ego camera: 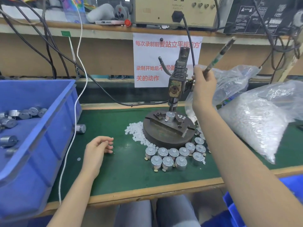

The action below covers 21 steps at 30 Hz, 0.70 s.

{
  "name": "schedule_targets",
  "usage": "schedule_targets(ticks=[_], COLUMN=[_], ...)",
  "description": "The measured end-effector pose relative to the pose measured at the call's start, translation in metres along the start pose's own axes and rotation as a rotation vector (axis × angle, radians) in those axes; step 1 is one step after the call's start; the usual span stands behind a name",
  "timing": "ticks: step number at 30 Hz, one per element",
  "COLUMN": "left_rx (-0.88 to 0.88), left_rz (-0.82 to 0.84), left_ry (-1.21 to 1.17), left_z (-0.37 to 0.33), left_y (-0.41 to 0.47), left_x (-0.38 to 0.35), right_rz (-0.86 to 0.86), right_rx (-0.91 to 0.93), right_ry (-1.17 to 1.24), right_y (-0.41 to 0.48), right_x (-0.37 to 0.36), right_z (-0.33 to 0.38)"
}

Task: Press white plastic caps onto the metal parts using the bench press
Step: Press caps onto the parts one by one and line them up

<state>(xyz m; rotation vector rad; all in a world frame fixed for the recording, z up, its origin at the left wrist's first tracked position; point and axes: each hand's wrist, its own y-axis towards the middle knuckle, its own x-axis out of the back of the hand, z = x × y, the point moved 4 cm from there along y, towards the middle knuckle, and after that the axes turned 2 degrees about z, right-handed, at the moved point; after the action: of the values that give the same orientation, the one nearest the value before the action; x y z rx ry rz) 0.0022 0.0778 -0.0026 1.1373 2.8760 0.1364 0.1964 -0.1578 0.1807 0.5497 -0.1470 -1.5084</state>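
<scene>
**Pressing a cap onto the seated part**

Head view: the right hand (204,86) grips the dark metal lever (219,54) of the grey bench press (177,76), fingers closed around it. One small silver cylindrical metal part (169,117) sits under the ram. The left hand (98,148) rests on the green desk (124,171), fingers loosely curled and seemingly empty. The cluster of silver parts (173,154) near the base looks already capped. More wait in the blue plastic bin (54,128), and loose white plastic caps (136,131) remain.

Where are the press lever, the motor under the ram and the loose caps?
press lever (220,54): head view, mid-shaft.
motor under the ram (169,119): head view, metal side.
loose caps (135,131): head view, pile's centre.
</scene>
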Motion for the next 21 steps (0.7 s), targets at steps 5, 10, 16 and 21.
schedule_targets(ticks=[5,10,16,21], left_rx=[0.005,-0.009,-0.021,-0.011], left_rz=[0.009,0.014,0.008,-0.004], left_ry=[0.006,0.054,0.066,0.068], left_z=[-0.001,-0.002,-0.005,-0.005], left_y=[0.000,-0.002,-0.005,-0.008], left_x=[-0.001,-0.004,-0.005,-0.002], right_rz=[0.003,0.018,0.026,0.093], right_rx=[0.003,0.018,0.205,-0.005], right_ry=[-0.042,-0.042,-0.261,-0.528], right_y=[0.002,0.001,-0.008,-0.027], right_x=[0.000,0.003,0.006,0.014], right_z=[0.000,0.000,-0.009,-0.057])
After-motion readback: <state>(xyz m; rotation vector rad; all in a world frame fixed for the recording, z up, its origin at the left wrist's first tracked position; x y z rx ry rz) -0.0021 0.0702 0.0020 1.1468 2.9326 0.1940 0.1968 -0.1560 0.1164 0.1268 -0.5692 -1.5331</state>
